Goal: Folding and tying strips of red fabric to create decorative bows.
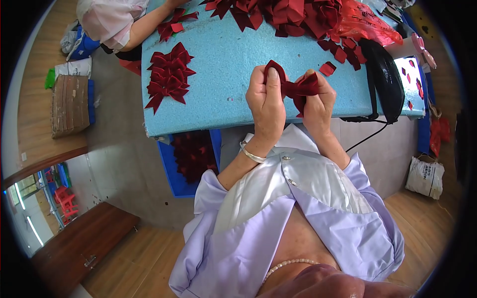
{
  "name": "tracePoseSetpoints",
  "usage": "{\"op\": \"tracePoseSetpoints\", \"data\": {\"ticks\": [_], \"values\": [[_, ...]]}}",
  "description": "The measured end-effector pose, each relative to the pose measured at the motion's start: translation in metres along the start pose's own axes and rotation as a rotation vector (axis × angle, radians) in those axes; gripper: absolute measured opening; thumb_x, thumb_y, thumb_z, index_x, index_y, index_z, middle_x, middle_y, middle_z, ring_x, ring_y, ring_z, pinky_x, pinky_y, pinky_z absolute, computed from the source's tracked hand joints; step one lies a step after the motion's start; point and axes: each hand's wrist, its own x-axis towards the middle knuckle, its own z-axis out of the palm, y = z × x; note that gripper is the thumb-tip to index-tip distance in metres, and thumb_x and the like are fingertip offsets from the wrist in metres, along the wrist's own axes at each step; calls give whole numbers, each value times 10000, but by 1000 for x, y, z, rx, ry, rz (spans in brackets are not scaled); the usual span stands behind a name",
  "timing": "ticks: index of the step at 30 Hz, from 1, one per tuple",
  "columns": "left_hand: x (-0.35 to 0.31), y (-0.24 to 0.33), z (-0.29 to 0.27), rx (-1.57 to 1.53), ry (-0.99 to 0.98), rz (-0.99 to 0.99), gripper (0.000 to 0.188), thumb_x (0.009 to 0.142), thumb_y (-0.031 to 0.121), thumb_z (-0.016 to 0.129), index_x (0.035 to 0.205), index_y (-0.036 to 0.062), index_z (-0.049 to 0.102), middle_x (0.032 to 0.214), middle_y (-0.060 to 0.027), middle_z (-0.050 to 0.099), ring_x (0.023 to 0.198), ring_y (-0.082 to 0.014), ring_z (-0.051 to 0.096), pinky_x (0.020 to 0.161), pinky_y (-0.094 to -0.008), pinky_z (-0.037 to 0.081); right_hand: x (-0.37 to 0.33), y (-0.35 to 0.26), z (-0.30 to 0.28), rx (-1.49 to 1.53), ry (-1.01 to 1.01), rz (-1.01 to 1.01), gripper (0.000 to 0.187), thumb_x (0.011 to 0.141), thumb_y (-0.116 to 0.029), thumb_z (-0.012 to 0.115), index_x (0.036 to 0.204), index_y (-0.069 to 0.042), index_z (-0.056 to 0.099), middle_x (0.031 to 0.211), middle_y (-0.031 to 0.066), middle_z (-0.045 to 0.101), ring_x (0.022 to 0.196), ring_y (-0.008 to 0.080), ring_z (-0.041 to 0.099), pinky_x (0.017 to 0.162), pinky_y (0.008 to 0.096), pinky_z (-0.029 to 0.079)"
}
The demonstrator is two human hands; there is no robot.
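Note:
A dark red velvet bow point(300, 88) is held up above the near edge of the blue tabletop point(218, 74). My left hand point(268, 94) pinches its left loop, with the thumb lying on top. On the bow's right side, my right hand point(319, 102) grips the other loop, fingers closed round it. One tail hangs down between the hands. To the left lies a stack of similar red bows point(170, 74). Farther off, a large heap of red bow pieces point(283, 15) covers the table's far side. Small red pieces point(343, 52) are scattered to the right.
A blue bin point(180, 179) with red pieces stands under the table's near edge. A black bag point(385, 79) with a cord sits at the right, near a red plastic bag point(365, 22). Another person's arm point(151, 25) reaches in at the far left, beside more bows point(176, 25).

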Motion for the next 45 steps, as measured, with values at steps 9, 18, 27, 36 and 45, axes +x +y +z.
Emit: {"op": "tracePoseSetpoints", "data": {"ticks": [9, 18, 27, 36, 45], "values": [[6, -10, 1, 252, 110, 251, 201, 1008, 185, 467, 931, 8, 520, 746, -28, 564, 646, -76, 478, 580, -246, 421, -1, 7, 4, 141, -50, 30, 162, 950, -97, 510, 822, -10, 556, 729, -17, 539, 588, 21, 407, 485, 186, 312], [8, -5, 0, 87, 72, 119, 216, 996, 222, 512, 915, 23, 536, 741, 13, 550, 678, -47, 462, 580, -204, 390, 1, 14, 6, 139, -31, 9, 219, 983, -156, 507, 814, -20, 543, 708, -13, 541, 530, 25, 405, 439, 189, 298], [3, -7, -1, -65, 6, 30, 289, 862, 244, 732, 747, 50, 551, 699, 49, 522, 647, -31, 420, 557, -191, 363, -2, 17, 4, 155, -29, -4, 203, 979, -151, 503, 829, -21, 544, 682, -11, 538, 505, 33, 406, 422, 198, 301], [7, 1, -6, 12, -15, -6, 248, 898, 235, 687, 783, 60, 556, 723, 49, 532, 617, -15, 396, 511, -187, 320, -4, 6, 3, 119, -48, 40, 146, 939, -70, 463, 813, -22, 518, 715, 1, 548, 595, 41, 436, 498, 198, 345], [-6, 12, -24, -231, -230, -270, 217, 950, 207, 585, 982, -6, 618, 804, -44, 627, 555, -33, 412, 492, -186, 309, -5, 17, -8, 236, -116, 52, 111, 924, -72, 482, 827, -24, 506, 777, 38, 573, 662, 59, 470, 564, 203, 384]]}}
